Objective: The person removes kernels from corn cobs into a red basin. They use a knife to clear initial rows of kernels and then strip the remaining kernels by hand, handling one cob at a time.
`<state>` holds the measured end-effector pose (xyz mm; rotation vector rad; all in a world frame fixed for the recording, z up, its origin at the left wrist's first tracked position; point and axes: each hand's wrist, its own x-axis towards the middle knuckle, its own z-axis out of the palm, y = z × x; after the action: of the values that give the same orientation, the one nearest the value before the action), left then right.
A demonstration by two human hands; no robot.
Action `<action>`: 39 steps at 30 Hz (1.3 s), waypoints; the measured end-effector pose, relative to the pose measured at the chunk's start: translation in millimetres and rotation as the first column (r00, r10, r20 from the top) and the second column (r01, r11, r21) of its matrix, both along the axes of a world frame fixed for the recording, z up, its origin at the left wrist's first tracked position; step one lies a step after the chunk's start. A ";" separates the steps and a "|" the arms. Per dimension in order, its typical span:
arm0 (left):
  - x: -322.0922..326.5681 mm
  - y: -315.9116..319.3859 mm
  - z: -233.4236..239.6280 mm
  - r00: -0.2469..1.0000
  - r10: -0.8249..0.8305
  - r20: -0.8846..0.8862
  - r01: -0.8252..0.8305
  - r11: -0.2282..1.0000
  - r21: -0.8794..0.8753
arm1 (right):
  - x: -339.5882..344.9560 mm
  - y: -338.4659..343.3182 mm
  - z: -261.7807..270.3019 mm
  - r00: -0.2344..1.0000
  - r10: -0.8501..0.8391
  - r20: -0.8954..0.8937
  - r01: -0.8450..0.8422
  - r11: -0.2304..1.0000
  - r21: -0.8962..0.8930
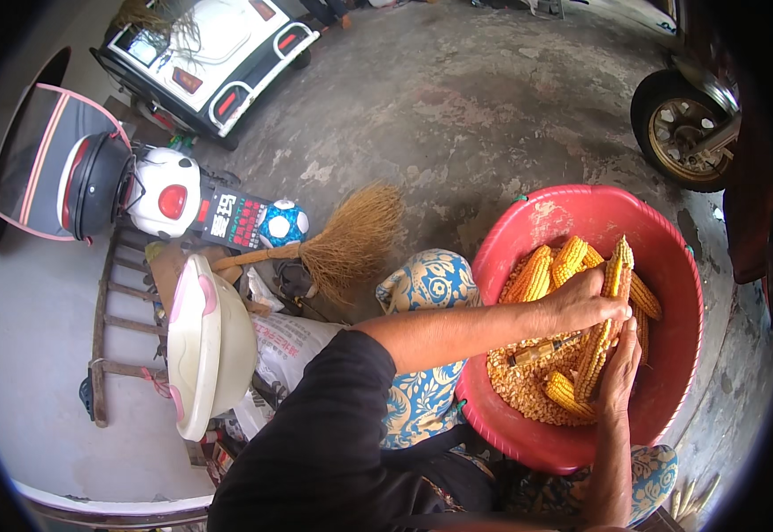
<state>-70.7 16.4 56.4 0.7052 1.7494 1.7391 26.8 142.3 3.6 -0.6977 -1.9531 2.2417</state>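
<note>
A long ear of yellow corn (617,269), with a strip of bare cob along one side, is held upright over a red plastic tub (675,332). My left hand (582,302) is closed around its middle. My right hand (621,372) grips it lower down from the right; whether a second ear lies within this grip is unclear. Loose corn kernels (519,392) cover the tub's bottom. On them lies a screwdriver-like tool (534,353) with a yellowish handle, its shaft pointing towards my left hand. A short corn piece (564,394) lies below, and several ears (532,276) rest at the back.
My patterned knee (433,282) is against the tub's left side. Further left are a straw broom (360,233), a blue-white ball (283,223), a pale plastic basin (226,346), a sack (293,346) and a wooden ladder (101,332). A vehicle wheel (682,130) stands at upper right.
</note>
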 end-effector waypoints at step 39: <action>-12.5 -10.8 11.2 0.960 0.257 0.115 -0.257 0.966 -0.016 | -2.5 4.1 23.5 0.998 0.042 0.039 -0.043 0.999 0.017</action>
<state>-83.2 5.6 67.5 0.3788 1.8245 1.9077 24.3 146.4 27.1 -0.7095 -2.0215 2.2484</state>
